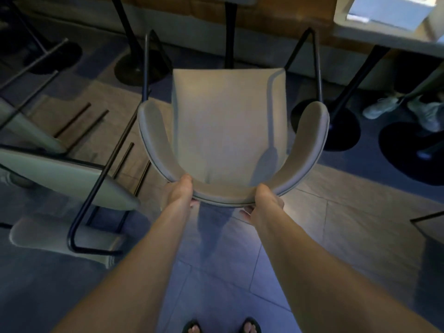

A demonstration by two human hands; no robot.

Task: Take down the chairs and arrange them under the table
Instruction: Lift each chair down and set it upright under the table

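Observation:
A grey upholstered chair (225, 121) with a curved backrest and thin black metal legs stands upright in the middle of the view, seat facing up. My left hand (179, 192) grips the left part of its backrest rim, and my right hand (264, 203) grips the right part. Its front legs point toward a table's black pedestal post (229, 32) at the top. On the left, another grey chair (72, 179) is upside down on a second one, black legs up in the air.
Round black table bases (134, 66) (341, 133) sit on the floor on either side of the chair. A table edge (389, 37) shows at top right, with another person's white shoes (382, 106) beneath it. My sandalled feet (221, 328) stand on pale floor tiles.

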